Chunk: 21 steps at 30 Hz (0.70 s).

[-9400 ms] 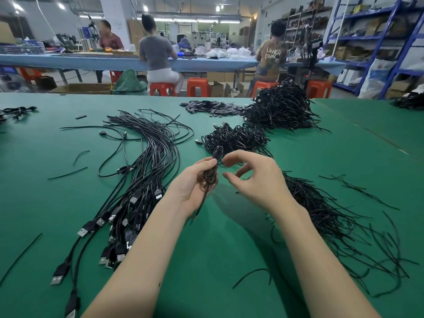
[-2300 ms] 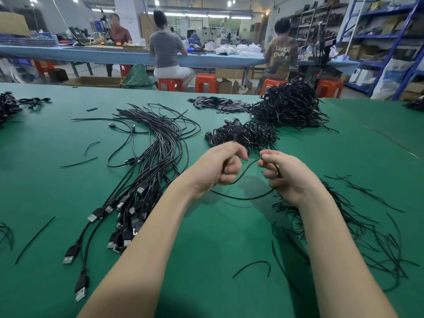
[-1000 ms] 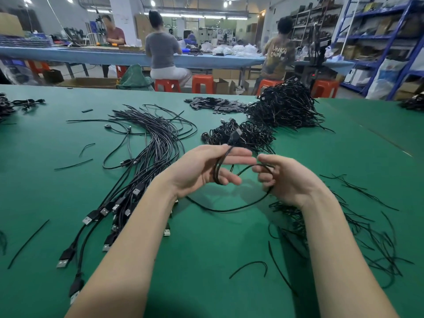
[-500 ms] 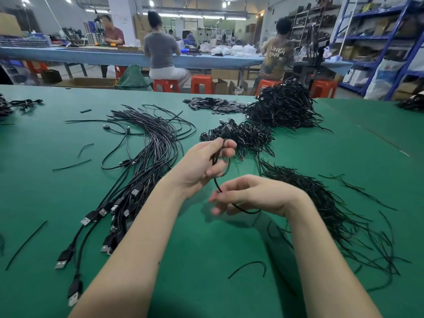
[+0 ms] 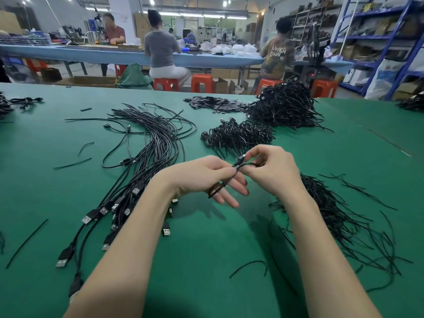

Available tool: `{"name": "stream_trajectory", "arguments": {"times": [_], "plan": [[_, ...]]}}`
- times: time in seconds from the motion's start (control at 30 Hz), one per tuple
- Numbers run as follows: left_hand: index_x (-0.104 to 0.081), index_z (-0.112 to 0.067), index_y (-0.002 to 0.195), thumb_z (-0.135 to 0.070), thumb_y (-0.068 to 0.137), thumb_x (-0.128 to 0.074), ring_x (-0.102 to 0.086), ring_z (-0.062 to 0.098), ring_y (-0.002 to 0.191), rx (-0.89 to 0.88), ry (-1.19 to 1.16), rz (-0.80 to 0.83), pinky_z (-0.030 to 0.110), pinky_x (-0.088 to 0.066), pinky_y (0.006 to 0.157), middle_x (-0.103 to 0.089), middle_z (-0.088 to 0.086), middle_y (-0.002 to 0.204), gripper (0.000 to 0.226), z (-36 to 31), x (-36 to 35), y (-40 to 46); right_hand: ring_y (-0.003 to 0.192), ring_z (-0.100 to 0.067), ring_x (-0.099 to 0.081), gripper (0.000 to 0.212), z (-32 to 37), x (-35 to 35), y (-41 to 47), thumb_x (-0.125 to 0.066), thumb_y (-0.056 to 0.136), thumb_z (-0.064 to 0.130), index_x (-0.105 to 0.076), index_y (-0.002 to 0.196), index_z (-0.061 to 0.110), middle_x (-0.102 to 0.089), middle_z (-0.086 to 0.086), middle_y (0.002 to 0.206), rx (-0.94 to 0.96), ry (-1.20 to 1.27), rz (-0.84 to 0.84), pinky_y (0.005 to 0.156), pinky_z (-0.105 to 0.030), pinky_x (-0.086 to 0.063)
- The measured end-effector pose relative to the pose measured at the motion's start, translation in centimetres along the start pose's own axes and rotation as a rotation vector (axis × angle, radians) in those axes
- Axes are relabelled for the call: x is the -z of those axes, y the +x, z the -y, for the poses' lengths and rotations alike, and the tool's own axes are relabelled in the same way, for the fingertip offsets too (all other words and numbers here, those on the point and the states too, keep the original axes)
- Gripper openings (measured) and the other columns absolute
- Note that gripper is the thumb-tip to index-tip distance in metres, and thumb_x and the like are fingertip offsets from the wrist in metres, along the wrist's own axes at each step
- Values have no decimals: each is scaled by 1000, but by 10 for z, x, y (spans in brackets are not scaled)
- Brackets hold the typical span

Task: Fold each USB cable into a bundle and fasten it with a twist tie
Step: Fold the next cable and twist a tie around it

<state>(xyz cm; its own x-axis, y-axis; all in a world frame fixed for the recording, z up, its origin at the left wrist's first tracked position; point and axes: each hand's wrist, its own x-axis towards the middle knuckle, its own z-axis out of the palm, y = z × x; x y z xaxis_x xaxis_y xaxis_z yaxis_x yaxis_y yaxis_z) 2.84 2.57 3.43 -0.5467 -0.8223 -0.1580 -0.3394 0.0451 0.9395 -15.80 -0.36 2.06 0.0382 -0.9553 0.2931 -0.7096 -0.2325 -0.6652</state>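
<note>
A black USB cable (image 5: 223, 184), folded into a flat bundle, lies across my left hand (image 5: 206, 177), pinched between thumb and forefinger while the other fingers stretch out straight. My right hand (image 5: 270, 171) pinches the bundle's upper end, where a small plug (image 5: 240, 159) sticks out. Both hands hover above the green table (image 5: 206, 249). To the left lies a sheaf of loose USB cables (image 5: 151, 154). Under my right forearm spreads a heap of black twist ties (image 5: 339, 214).
A small pile of tied bundles (image 5: 236, 136) sits just beyond my hands, a larger heap (image 5: 284, 106) behind it, and flat black pieces (image 5: 215, 104) at the back. Stray ties (image 5: 250, 267) lie near the front. People sit at a blue bench (image 5: 91, 53) behind.
My right hand has risen from below the cable to its upper end. The loose hanging loop is gone; the cable is now gathered flat across my left hand.
</note>
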Motion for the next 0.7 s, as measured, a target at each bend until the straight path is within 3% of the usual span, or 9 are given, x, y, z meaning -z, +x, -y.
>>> {"name": "stream_trajectory", "arguments": {"times": [0.1, 0.2, 0.3, 0.37, 0.43, 0.53, 0.63, 0.7], "plan": [[-61, -3, 116, -23, 108, -32, -76, 26, 83, 8, 74, -151, 20, -54, 61, -72, 3, 117, 36, 5, -5, 10, 70, 0, -60, 14, 10, -1, 0, -71, 76, 30, -68, 89, 36, -65, 15, 71, 30, -24, -86, 60, -26, -43], [-62, -9, 104, -19, 107, -27, -75, 20, 67, -57, 133, -365, 16, -47, 54, -69, -2, 116, 36, 9, -8, 17, 64, -1, -61, 15, 19, -3, 0, -74, 82, 34, -65, 95, 31, -68, 10, 73, -6, 93, -18, 62, -24, -47], [-65, -6, 106, -16, 107, -30, -68, 11, 58, -116, -93, -568, 18, -46, 55, -74, -5, 97, 36, 13, -8, 23, 48, -7, -58, 6, 31, -5, -6, -66, 94, 17, -64, 94, 11, -72, 1, 67, -80, 475, 219, 54, -21, -48], [-62, -2, 119, -17, 109, -29, -70, 9, 70, -156, -404, -633, 22, -54, 69, -74, 5, 104, 37, 13, -5, 26, 52, -12, -59, 8, 37, -6, -11, -58, 101, 12, -61, 95, 8, -71, -3, 68, -94, 652, 461, 54, -25, -55], [-57, -2, 123, -20, 110, -25, -73, 16, 85, -230, -690, -603, 30, -56, 81, -72, 11, 117, 39, 10, 0, 25, 57, -14, -62, 17, 40, -10, -16, -51, 106, 17, -60, 95, 8, -70, -5, 73, -104, 678, 682, 60, -27, -59], [-58, -2, 121, -22, 110, -23, -73, 16, 81, -322, -927, -473, 21, -54, 63, -74, 10, 114, 42, 8, 10, 17, 60, -18, -62, 35, 30, -18, -20, -47, 107, 35, -64, 92, 7, -68, -7, 71, -202, 591, 822, 61, -27, -57], [-62, -5, 119, -23, 108, -26, -71, 10, 71, -293, -824, -357, 17, -49, 56, -73, 8, 118, 42, 11, 14, 8, 51, -15, -52, 45, 14, -17, -17, -64, 93, 55, -72, 88, 11, -58, -1, 60, -244, 363, 743, 53, -23, -47], [-64, -4, 116, -22, 108, -28, -68, 9, 62, -238, -659, -296, 16, -46, 52, -73, 10, 116, 41, 13, 12, 6, 48, -13, -44, 40, 5, -11, -11, -80, 79, 55, -72, 82, 16, -51, 4, 57, -202, 244, 602, 50, -22, -38]]}}
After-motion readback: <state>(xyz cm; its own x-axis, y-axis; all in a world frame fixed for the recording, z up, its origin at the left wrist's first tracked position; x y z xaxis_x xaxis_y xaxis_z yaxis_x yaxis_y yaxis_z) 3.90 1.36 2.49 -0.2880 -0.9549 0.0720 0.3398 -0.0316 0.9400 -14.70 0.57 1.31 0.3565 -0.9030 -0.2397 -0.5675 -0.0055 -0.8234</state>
